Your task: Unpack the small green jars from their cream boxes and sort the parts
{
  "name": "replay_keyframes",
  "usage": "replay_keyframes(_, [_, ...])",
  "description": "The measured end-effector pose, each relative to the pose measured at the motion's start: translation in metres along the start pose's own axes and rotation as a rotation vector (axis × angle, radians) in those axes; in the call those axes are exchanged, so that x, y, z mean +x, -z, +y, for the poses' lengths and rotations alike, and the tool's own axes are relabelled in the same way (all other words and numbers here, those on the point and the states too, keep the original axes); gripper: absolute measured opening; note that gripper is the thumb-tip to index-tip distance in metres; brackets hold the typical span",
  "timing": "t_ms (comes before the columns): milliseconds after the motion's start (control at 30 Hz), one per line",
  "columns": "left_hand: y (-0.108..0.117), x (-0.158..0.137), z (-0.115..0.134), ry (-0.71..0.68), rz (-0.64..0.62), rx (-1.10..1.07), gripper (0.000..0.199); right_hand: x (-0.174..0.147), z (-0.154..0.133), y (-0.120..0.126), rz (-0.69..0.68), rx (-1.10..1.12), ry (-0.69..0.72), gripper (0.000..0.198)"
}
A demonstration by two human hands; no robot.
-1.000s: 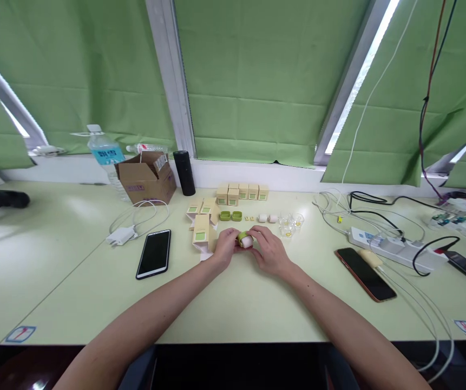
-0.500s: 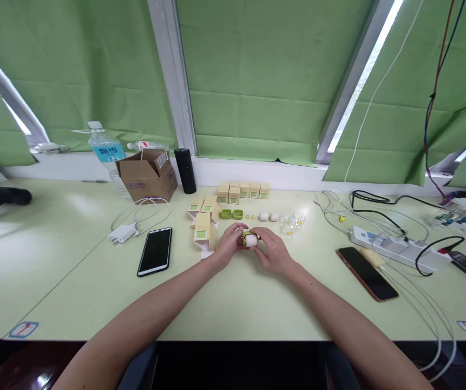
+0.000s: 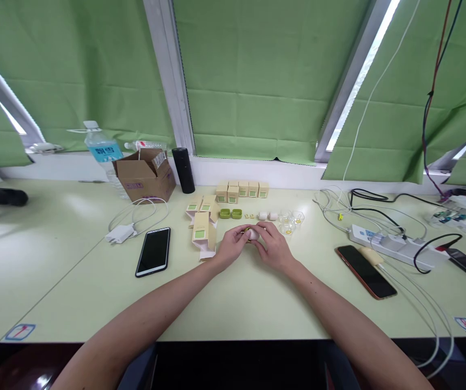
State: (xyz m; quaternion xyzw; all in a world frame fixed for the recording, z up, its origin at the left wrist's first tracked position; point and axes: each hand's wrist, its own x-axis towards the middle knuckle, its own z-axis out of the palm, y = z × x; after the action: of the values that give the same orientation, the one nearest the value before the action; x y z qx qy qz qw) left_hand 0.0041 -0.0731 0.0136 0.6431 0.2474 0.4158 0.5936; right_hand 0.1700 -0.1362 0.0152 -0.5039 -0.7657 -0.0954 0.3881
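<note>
Between both hands is a small green holder with a pale pink-white roll in it, partly hidden by fingers. My left hand is closed on the holder's left side. On the other side, the fingers of my right hand are closed around the roll and holder. Just beyond lie two green trays, tiny yellow pieces, two more pale rolls and several clear plastic cases. Opened cream cartons stand left of my left hand.
Several closed small boxes line the back. Leftward are a phone, a white charger, a cardboard box and a black cylinder. Another phone and a power strip with trailing cables lie right.
The holder and roll have turned in my hands, and the fingers now cover more of them. Both hands have drawn closer together around it. The view has shifted slightly.
</note>
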Motion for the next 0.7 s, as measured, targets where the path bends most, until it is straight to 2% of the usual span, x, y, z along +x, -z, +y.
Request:
replay_keyframes(133, [-0.0029, -0.0011, -0.0005, -0.012, 0.017, 0.075, 0.044, -0.0003, -0.0008, -0.0017, -0.003, 0.029, 0.016, 0.038])
replay_keyframes(400, [-0.0064, -0.0051, -0.0017, 0.034, 0.031, 0.035, 0.044, -0.0008, 0.0029, -0.0042, -0.015, 0.151, -0.059, 0.034])
replay_keyframes(533, [-0.007, -0.0053, -0.0004, -0.036, 0.025, 0.122, 0.037, -0.0001, 0.0002, -0.0034, -0.028, 0.144, -0.046, 0.035])
replay_keyframes(700, [-0.0037, -0.0023, 0.0035, -0.138, 0.043, 0.346, 0.033, 0.0023, -0.0055, -0.007, -0.05, 0.057, -0.061, 0.033])
